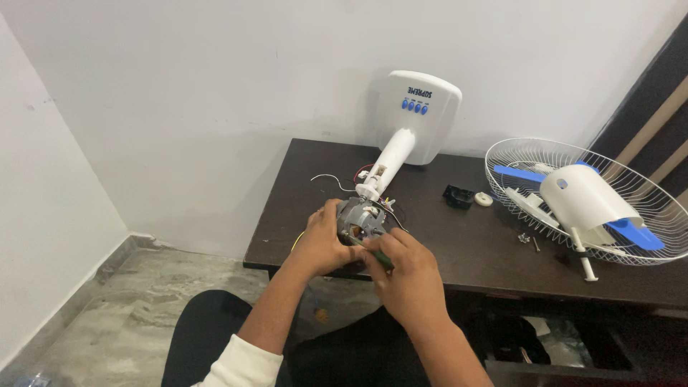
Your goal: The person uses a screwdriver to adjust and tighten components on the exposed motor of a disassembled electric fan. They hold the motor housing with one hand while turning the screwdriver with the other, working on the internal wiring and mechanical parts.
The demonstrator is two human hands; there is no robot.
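Head view: we note the left hand cupping the fan motor at the near edge of the dark table, fingers curled round its housing to steady it. The right hand pinches a green-handled screwdriver against the motor. Grey casing, copper windings exposed, loose wires behind. Beyond the motor lies the white fan base; right of it, the wire guard

Your hands hold the motor at the table's front edge; fan base behind it, grille to its right.
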